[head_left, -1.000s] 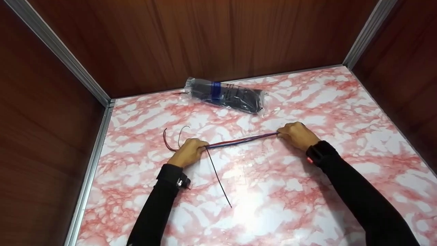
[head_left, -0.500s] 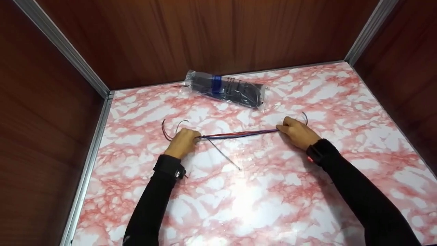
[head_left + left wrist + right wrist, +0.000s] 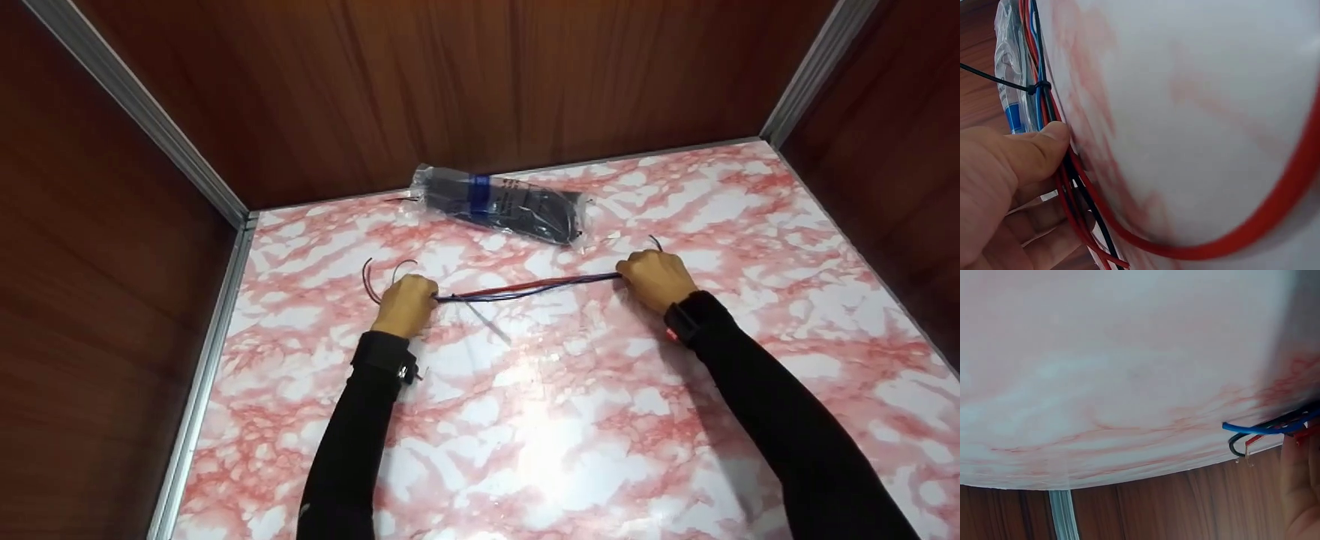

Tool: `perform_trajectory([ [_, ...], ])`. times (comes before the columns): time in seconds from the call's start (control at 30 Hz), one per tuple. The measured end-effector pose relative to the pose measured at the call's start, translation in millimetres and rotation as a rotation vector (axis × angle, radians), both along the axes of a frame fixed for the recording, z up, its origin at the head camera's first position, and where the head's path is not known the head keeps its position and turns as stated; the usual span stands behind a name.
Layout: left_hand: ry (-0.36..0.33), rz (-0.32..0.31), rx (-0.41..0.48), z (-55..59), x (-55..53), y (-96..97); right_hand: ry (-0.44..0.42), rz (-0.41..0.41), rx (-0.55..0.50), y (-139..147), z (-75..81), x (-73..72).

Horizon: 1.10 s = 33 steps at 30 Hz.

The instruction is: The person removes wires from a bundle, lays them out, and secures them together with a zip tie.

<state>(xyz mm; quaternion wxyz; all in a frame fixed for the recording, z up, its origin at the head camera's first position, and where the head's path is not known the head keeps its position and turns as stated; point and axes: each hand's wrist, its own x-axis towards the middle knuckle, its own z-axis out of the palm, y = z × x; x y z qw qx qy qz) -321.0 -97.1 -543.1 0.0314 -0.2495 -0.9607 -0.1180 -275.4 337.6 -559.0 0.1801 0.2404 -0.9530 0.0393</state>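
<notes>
A bundle of red, blue and black wires (image 3: pixel 525 287) stretches between both hands over the table. My left hand (image 3: pixel 407 306) grips its left end, and in the left wrist view the thumb presses the wires against the fingers. Just beyond that thumb a black cable tie (image 3: pixel 1042 87) circles the bundle, its long tail sticking out to the side. Loose wire ends curl out past the left hand. At the other end my right hand (image 3: pixel 656 279) holds the bundle. Blue, black and red wire ends (image 3: pixel 1264 430) poke out of it in the right wrist view, where most of the hand is cut off.
Near the back wall lies a clear plastic bag (image 3: pixel 502 204) with black contents and a blue band. Wood-patterned panels (image 3: pixel 450 82) with metal edge strips enclose the red-and-white marbled table (image 3: pixel 600 427) at the back and sides.
The cable tie's tail has swung from pointing toward the person to a shorter, blurred slant rightward. Both hands have shifted slightly away from the person, still gripping the wires.
</notes>
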Motion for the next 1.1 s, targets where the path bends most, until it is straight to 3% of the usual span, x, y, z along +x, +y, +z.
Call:
perform_trajectory([
  [0.27,0.081,0.056,-0.046,-0.5,-10.3,13.9,-0.009,-0.035,-0.005,6.6,-5.7,-7.8],
  [0.6,0.103,0.083,-0.027,-7.9,-1.1,22.2,-0.003,-0.07,-0.009,11.2,-11.3,-10.7],
  [0.9,0.158,0.092,-0.071,-5.0,-2.0,22.3,0.006,-0.086,-0.019,7.0,-5.5,-13.6],
  [1.1,0.229,0.065,-0.061,2.8,7.7,16.5,0.034,-0.024,-0.146,9.0,2.8,-1.8],
])
